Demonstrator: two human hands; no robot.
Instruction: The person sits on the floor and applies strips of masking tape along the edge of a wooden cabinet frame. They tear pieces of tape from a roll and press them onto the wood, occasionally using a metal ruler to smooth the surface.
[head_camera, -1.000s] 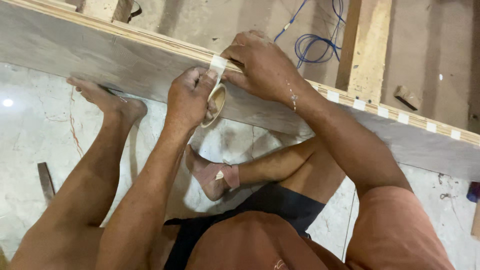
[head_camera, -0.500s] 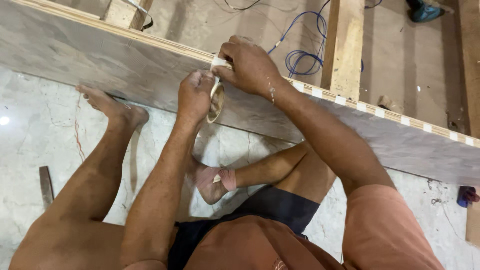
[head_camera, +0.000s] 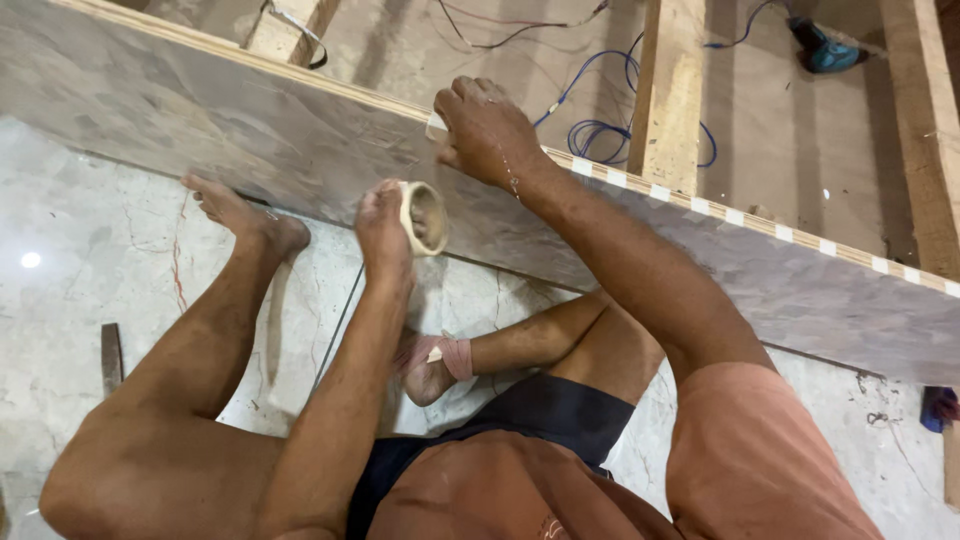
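My left hand (head_camera: 385, 228) holds a roll of beige masking tape (head_camera: 424, 218) in front of a grey marble-patterned panel (head_camera: 250, 130) that stands on edge. My right hand (head_camera: 487, 130) presses flat on the panel's plywood top edge (head_camera: 330, 88), over a short strip of tape (head_camera: 436, 124). Several more tape strips (head_camera: 660, 192) cross that edge farther right. I sit on the floor, one foot (head_camera: 240, 210) against the panel's base.
Behind the panel are wooden frame pieces (head_camera: 668, 90), coiled blue wire (head_camera: 600, 135) and a teal power tool (head_camera: 828, 52). A dark flat tool (head_camera: 110, 352) lies on the pale marble floor (head_camera: 80, 250) at left. A blue-purple object (head_camera: 938, 405) sits at far right.
My left hand has drawn the tape roll down and away from the top edge. My right hand stayed on the edge, pressing the strip. The camera shifted slightly.
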